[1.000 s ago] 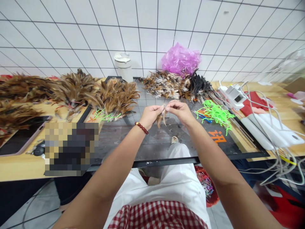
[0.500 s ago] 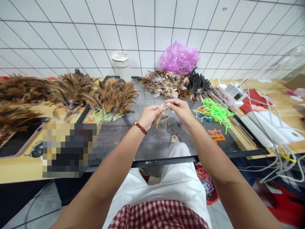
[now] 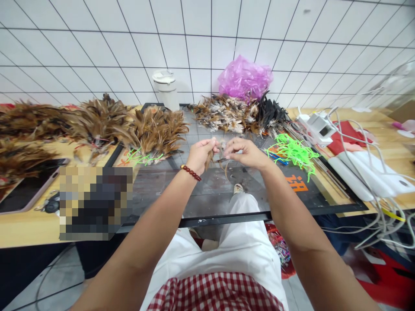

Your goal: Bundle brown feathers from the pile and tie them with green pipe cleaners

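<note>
My left hand (image 3: 201,154), with a dark red bead bracelet (image 3: 191,172) on its wrist, pinches a small bunch of brown feathers (image 3: 210,161) over the glass tabletop (image 3: 207,196). The feather tips hang down below the fingers. Just to the right is my right hand (image 3: 244,152), its fingers bent and drawn together close to a pale fluffy bit between the hands. Whether the right fingertips hold anything is too small and blurred to tell. A thin curved feather (image 3: 226,172) shows beneath the hands.
Brown feather bundles (image 3: 158,129) lie left; mottled feathers (image 3: 223,113) and black feathers (image 3: 271,113) lie behind. Bright green strings (image 3: 293,151) sit right, near white cables (image 3: 372,172). A white cup (image 3: 167,90), pink plastic bag (image 3: 244,77) and phone (image 3: 29,185) are also there.
My hands have moved slightly apart. The right hand has drawn back to the right, its fingers more curled; the left still holds the feathers.
</note>
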Demonstrator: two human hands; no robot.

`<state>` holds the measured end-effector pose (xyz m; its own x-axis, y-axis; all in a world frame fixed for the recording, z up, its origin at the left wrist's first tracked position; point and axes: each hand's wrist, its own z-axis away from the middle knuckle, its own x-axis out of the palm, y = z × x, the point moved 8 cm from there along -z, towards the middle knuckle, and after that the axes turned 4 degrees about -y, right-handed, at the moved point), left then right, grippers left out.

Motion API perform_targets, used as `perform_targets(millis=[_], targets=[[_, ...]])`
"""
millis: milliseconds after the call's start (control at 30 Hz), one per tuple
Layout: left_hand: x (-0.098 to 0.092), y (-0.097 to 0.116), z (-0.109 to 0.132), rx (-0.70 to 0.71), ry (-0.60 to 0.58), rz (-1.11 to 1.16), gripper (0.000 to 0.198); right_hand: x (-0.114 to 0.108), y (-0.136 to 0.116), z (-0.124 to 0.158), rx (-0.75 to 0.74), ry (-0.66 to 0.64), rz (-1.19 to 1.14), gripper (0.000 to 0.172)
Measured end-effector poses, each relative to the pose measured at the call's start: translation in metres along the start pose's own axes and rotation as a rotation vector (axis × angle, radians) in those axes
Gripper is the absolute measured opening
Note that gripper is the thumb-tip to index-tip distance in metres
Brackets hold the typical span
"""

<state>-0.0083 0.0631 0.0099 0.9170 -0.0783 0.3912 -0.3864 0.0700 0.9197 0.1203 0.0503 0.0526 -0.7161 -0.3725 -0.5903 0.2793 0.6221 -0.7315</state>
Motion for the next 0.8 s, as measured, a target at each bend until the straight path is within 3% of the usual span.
perform_targets(millis=[100,200,267,367,467,567,667,800], targets=[[-0.008,0.002,-0.002,0.011,0.072,0.021,0.021,0.023,0.001,0.006,0.018,-0.316,0.017,0.014],[-0.012,0.002,-0.002,-0.005,0.096,0.038,0.024,0.033,0.009,0.008,0.07,-0.395,0.166,0.015],[-0.01,0.002,-0.001,-0.023,0.081,0.057,0.023,0.032,0.012,0.006,0.083,-0.348,0.276,0.008],[-0.003,0.001,0.001,-0.055,0.007,0.015,0.021,0.017,0.008,0.002,0.077,-0.159,0.364,0.012],[0.005,-0.002,0.003,-0.092,-0.083,-0.151,0.017,0.0,0.002,0.0,0.098,0.045,0.441,0.013],[0.009,-0.005,0.004,-0.087,-0.139,-0.324,0.018,-0.005,-0.004,0.0,0.054,0.117,0.453,0.014],[0.009,-0.002,0.005,-0.048,-0.125,-0.385,0.022,-0.014,-0.004,0.002,0.04,0.211,0.345,0.017],[0.006,0.004,0.007,-0.028,-0.07,-0.385,0.024,-0.028,0.01,0.008,0.18,0.352,0.271,0.014]])
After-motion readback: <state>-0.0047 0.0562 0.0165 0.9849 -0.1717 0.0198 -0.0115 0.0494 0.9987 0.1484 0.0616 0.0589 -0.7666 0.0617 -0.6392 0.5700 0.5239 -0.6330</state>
